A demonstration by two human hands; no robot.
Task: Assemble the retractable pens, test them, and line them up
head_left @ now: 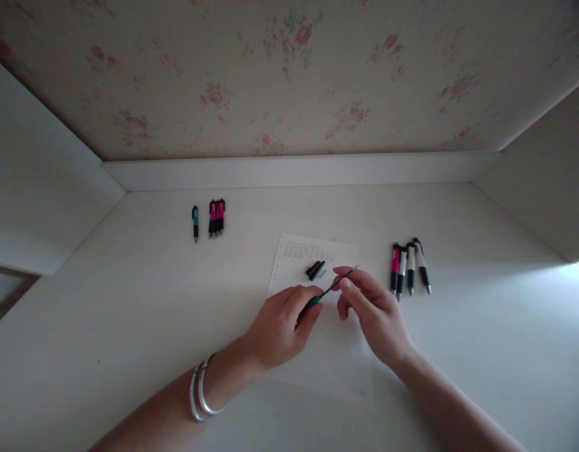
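My left hand (282, 323) is closed around a green pen barrel (313, 302), much of it hidden by the fingers. A thin dark ink refill (336, 282) sticks out of the barrel's end, slanting up to the right. Thumb and fingers of my right hand (377, 314) pinch this refill near its light tip. Just beyond the hands, some black pen parts (314, 270) lie on a sheet of handwritten paper (289, 267), with a small greyish piece beside them.
At the back left are a green pen (195, 224) and several pink pens (216, 218) side by side. To the right of my right hand lie a pink pen (395, 269) and white pens (411, 269). Side panels and a wallpapered wall (289, 94) bound the white desk (152, 301).
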